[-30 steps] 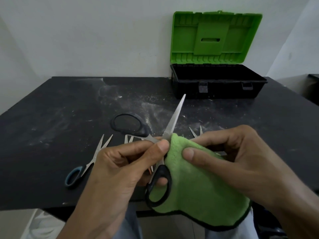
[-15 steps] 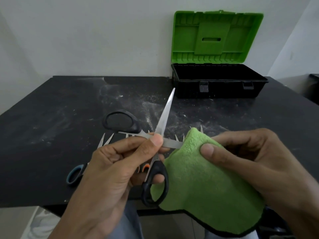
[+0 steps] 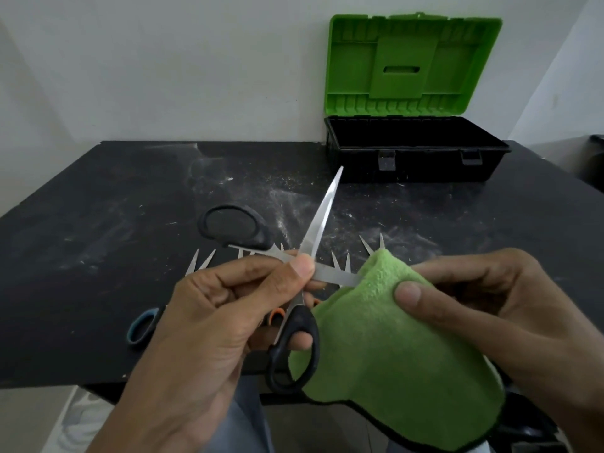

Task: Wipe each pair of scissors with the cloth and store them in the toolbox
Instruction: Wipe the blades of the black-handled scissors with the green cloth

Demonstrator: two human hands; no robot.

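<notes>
My left hand (image 3: 209, 322) pinches a pair of black-handled scissors (image 3: 318, 220) at the pivot, blades spread wide apart. One blade points up toward the toolbox; the other runs right into the green cloth (image 3: 385, 361). My right hand (image 3: 483, 305) grips that cloth and wraps its top fold around the blade's tip. The toolbox (image 3: 415, 152) stands at the back right, black base, green lid upright, nothing visible inside. More scissors lie on the table behind my hands, only their tips (image 3: 340, 261) and some handles showing.
The black table (image 3: 98, 207) is dusty with white smears in the middle. A blue-handled pair of scissors (image 3: 142, 328) lies near the front left edge, and orange handles (image 3: 277, 313) peek out under my left hand. A white wall runs behind the toolbox.
The scissors have opened wider and the black handle moved left. My right hand slid the cloth rightward along the lower blade toward its tip.
</notes>
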